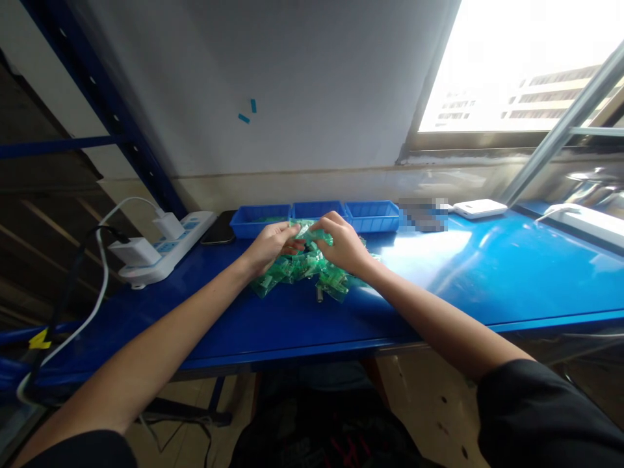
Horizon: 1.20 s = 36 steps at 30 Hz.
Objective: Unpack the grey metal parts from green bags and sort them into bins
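Between my hands is a small clear plastic packet (303, 229) with green in it, held just above a heap of similar green packets (312, 263) on the blue table. My left hand (271, 247) pinches the packet's left side. My right hand (341, 244) has its fingers bent and closed on the right side of the same packet. What lies inside the packet is too small to make out. A short grey metal cylinder (320, 295) lies at the front of the heap.
Three blue bins (319, 211) stand in a row behind the heap; the left one holds something green. To the left are a black phone (219, 229) and a white power strip (170, 250) with plugs. A white flat box (480, 208) lies to the right on the table (526, 266).
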### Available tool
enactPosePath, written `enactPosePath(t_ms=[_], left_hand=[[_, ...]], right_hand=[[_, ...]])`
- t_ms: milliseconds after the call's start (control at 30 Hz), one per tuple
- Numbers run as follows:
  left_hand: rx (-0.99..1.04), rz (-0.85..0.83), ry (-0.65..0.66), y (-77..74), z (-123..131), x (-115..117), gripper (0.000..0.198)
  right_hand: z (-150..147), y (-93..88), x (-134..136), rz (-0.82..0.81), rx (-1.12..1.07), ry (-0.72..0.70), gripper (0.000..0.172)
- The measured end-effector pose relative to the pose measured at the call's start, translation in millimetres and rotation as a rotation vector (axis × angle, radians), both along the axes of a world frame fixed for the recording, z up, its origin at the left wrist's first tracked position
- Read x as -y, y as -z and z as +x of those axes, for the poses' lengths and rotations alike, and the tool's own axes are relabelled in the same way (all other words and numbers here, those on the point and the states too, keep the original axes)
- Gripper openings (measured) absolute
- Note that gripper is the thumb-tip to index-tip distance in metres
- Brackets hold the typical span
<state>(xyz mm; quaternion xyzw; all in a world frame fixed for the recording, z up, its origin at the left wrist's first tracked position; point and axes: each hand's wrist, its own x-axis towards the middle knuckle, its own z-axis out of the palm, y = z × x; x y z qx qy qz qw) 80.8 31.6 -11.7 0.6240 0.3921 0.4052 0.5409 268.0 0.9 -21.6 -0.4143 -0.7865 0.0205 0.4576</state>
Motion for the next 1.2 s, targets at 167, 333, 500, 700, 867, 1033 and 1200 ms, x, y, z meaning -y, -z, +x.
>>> enactPosePath(t_ms=[167, 333, 500, 700, 867, 1033, 1200], left_hand=[[-0.166, 0.437, -0.186, 6.9, 1.0, 2.1, 0.031], [-0.455, 0.831, -0.222, 8.4, 1.0, 9.5, 0.023], [-0.572, 1.095, -0.161, 9.6, -3.4, 8.1, 0.012], [-0.639, 1.111, -0.15, 7.8, -2.5, 7.1, 0.016], [-0.305, 0.511, -0.136, 7.4, 2.0, 3.0, 0.05], [0.029, 0.073, -0.087, 6.5, 2.4, -1.2, 0.048], [-0.143, 0.379, -0.164, 7.1, 3.5, 3.9, 0.032]], right_hand=[[-1.3, -6.6, -0.4, -0.292, -0.14, 0.003, 0.024], [-3.7, -15.6, 1.0, -0.713, -0.629, -0.195, 0.044], [-6.6, -20.8, 5.2, -0.855, -0.8, -0.206, 0.018], [-7.9, -13.9, 1.1, -0.727, -0.724, -0.074, 0.008], [-2.5, -2.3, -3.6, -0.095, -0.255, 0.029, 0.016], [-4.1, 1.9, -0.4, 0.131, -0.024, 0.003, 0.027], [-6.4, -6.3, 3.4, -0.144, -0.101, 0.073, 0.019]])
